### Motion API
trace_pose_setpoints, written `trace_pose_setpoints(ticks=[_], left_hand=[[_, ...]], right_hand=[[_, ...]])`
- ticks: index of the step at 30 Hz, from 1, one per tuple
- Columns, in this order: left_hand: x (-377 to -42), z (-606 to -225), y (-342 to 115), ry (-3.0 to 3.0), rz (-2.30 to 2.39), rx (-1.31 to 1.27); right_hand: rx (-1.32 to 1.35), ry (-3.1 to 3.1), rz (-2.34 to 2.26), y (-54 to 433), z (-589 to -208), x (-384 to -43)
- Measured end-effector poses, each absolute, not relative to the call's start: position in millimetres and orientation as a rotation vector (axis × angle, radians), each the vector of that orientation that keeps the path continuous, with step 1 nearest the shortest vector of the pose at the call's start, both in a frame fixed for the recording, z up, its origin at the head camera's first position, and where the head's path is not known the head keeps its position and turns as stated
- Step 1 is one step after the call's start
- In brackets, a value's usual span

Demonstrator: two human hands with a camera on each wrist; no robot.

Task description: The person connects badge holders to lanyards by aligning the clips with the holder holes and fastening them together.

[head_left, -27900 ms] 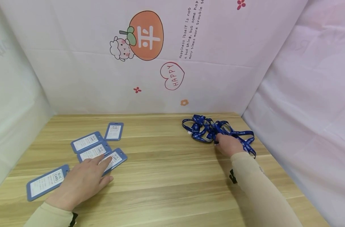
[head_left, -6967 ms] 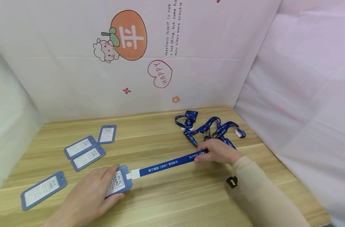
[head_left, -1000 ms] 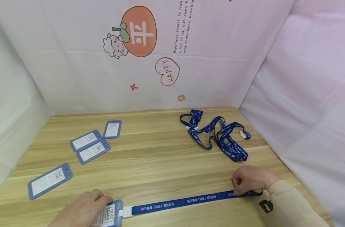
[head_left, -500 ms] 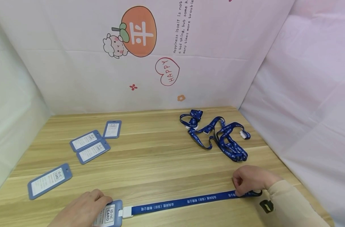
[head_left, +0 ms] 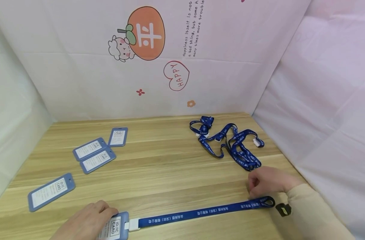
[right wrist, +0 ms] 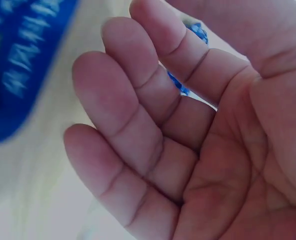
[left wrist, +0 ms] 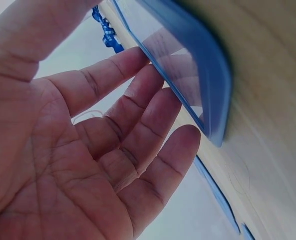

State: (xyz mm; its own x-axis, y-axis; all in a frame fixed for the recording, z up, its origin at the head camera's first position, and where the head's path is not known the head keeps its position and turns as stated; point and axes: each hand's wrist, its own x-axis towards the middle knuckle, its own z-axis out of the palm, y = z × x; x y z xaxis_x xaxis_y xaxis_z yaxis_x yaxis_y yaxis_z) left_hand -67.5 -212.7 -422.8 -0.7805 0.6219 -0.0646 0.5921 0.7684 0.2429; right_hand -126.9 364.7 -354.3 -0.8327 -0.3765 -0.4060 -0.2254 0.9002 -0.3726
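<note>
A blue ID card holder (head_left: 124, 226) lies at the near edge of the head view, joined by a white clip (head_left: 134, 224) to a blue printed lanyard (head_left: 188, 215). The strap runs straight to the right and finishes in a small rounded loop. My left hand (head_left: 84, 221) covers most of the holder; in the left wrist view its bent fingertips touch the holder (left wrist: 213, 90), and the thumb tip is out of frame. My right hand (head_left: 269, 181) hovers just behind the loop, fingers loosely curled around nothing. The right wrist view has the strap (right wrist: 25, 65) beside the fingertips.
Two card holders (head_left: 89, 149) (head_left: 97, 160) lie side by side at the left, with another holder (head_left: 117, 137) behind and one holder (head_left: 51, 192) nearer. A tangle of blue lanyards (head_left: 242, 150) lies at the back right. Cloth walls (head_left: 110, 90) enclose the wooden table (head_left: 158, 173).
My right hand has let go of the lanyard's end and shifted slightly back, uncovering the loop. My left hand stays on the holder. Seven seconds ago both were farther back, the strap half hidden.
</note>
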Motion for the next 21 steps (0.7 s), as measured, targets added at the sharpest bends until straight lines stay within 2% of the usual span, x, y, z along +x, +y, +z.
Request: trace_pose_setpoints(ticks=[10,21], left_hand=[[-72.0,-427.0,-211.1,2.827,0.343,1.031],[-73.1,-432.6,-217.8,2.782,0.322,0.977]], right_hand=[[-0.386,2.704,-0.503,381.4,-332.2,-150.8],[-0.047,2.899,-0.375,408.2,-329.8,-188.8]])
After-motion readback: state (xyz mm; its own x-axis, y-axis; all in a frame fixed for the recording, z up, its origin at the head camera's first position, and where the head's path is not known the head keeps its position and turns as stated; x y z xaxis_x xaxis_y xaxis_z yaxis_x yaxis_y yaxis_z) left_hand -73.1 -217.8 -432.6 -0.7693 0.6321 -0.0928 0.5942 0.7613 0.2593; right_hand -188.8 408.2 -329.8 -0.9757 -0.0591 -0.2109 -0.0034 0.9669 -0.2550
